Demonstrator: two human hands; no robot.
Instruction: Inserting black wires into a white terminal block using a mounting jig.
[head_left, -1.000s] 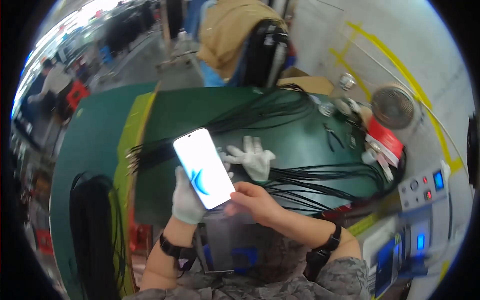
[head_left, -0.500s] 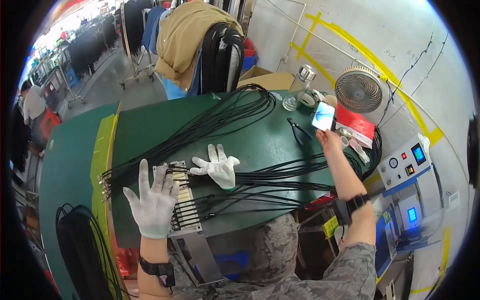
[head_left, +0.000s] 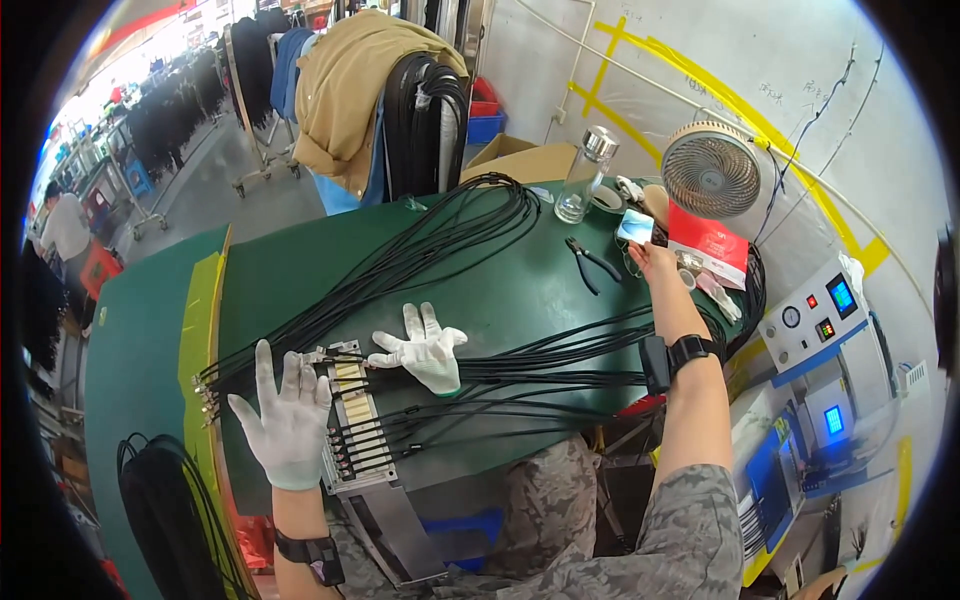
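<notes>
My left hand (head_left: 285,425) wears a white glove, its fingers stretched and apart with nothing in them. Beside it lies a metal fixture (head_left: 362,425) with a row of slots, and several black cable ends sit in it. My bare right hand (head_left: 656,263) reaches to the far right of the table and pinches the near edge of a smartphone (head_left: 635,227) with a lit screen; the phone is tilted low over the tabletop. An empty white glove (head_left: 425,352) rests on the black cables (head_left: 540,370) right of the fixture. Black-handled pliers (head_left: 592,265) lie left of the phone.
A glass bottle (head_left: 585,175), a round fan (head_left: 712,170) and a red-and-white package (head_left: 708,245) stand at the back right. A long cable bundle (head_left: 420,250) crosses the green table (head_left: 150,340). Machines with lit displays (head_left: 815,320) are at the right. A person (head_left: 68,225) is far left.
The phone has gone from upright to tilted and lower, my right hand still at its edge. My left hand remains spread. The view has shifted slightly.
</notes>
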